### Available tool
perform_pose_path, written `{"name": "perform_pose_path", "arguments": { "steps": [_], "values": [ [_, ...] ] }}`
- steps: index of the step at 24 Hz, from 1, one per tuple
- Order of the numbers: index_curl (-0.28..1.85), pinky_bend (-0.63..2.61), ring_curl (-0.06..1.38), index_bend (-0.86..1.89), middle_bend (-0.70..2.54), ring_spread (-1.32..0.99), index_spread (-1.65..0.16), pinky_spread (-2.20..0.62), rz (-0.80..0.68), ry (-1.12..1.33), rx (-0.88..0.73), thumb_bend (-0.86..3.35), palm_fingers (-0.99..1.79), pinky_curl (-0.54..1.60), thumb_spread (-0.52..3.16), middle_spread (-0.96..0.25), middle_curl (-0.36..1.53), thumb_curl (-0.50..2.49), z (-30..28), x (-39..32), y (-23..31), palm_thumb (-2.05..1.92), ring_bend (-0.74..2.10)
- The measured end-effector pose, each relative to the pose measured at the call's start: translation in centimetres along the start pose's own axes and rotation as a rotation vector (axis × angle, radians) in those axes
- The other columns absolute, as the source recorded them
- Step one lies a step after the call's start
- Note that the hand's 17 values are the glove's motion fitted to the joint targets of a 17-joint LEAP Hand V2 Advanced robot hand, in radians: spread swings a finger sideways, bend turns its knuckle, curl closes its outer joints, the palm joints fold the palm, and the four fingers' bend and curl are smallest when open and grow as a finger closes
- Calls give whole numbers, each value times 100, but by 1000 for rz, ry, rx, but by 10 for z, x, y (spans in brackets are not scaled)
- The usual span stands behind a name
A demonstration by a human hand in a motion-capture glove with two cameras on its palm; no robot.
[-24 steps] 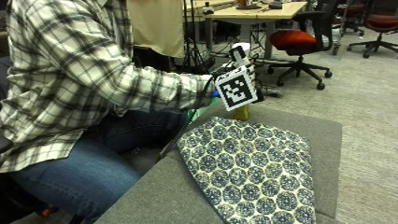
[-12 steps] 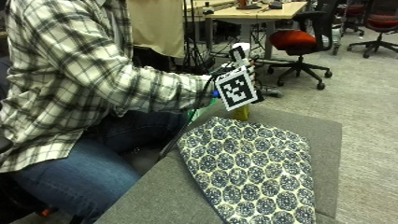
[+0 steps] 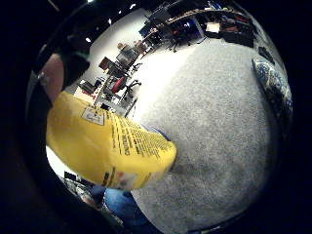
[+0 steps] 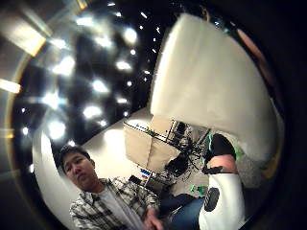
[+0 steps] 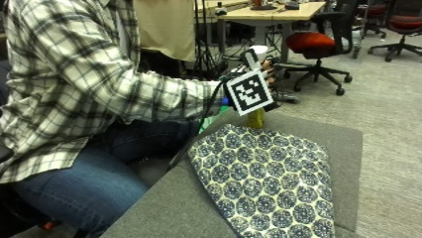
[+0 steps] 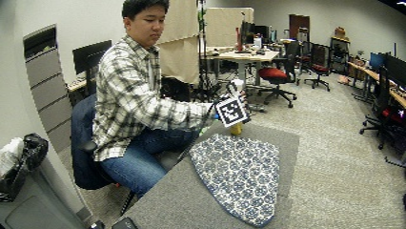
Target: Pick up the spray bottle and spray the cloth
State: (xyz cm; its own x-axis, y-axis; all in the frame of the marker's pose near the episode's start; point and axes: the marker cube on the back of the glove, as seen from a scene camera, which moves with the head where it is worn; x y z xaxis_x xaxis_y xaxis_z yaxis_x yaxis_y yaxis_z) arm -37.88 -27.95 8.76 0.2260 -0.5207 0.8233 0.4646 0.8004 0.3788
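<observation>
hand [image 5: 262,67] grips yellow spray bottle [image 5: 256,118], above table [image 5: 342,144]

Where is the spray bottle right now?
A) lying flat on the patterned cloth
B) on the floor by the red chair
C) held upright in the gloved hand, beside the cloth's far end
C: the right hand grips the yellow spray bottle upright beside the far end of the cloth.

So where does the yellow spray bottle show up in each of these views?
Outside view: spray bottle behind the cloth, in the gloved hand.
Wide outside view: bottle at the cloth's far end.
Little finger palm view: yellow body over the grey table.
Thumb palm view: only its white top.
Shared landmark: the grey table.
</observation>
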Motion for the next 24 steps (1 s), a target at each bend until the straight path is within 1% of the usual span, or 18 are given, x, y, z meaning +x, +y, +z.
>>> {"name": "perform_pose_path", "arguments": {
  "steps": [1, 4, 5, 10, 16, 19, 24],
  "values": [
    [36, 49, 47, -2, 30, -16, -30, -3, -1, -1, -4, -5, 67, 39, 53, -12, 49, 72, -3, -2, 1, 101, 46],
    [34, 50, 47, 3, 19, -12, -33, 2, -20, 22, -30, -8, 22, 40, 61, -14, 46, 68, -15, -10, 6, 92, 41],
    [35, 48, 48, 7, 17, -11, -34, 4, -31, 33, -40, -8, 12, 41, 64, -14, 46, 67, -19, -14, 8, 90, 39],
    [30, 45, 40, 11, 17, -7, -37, 9, -67, 73, -51, -7, 5, 35, 74, -14, 41, 62, -32, -39, 16, 81, 33],
    [28, 44, 36, 15, 18, -3, -38, 12, -43, 97, -91, -7, 3, 32, 84, -15, 39, 56, -39, -52, 27, 67, 31],
    [29, 43, 35, 17, 18, -1, -38, 14, -12, 227, -127, -6, 3, 31, 88, -15, 38, 54, -41, -46, 33, 64, 31],
    [32, 36, 32, 25, 21, 1, -38, 15, 80, 533, -219, -8, 7, 28, 94, -14, 37, 50, -53, -42, 49, 49, 23]
  ]
}}
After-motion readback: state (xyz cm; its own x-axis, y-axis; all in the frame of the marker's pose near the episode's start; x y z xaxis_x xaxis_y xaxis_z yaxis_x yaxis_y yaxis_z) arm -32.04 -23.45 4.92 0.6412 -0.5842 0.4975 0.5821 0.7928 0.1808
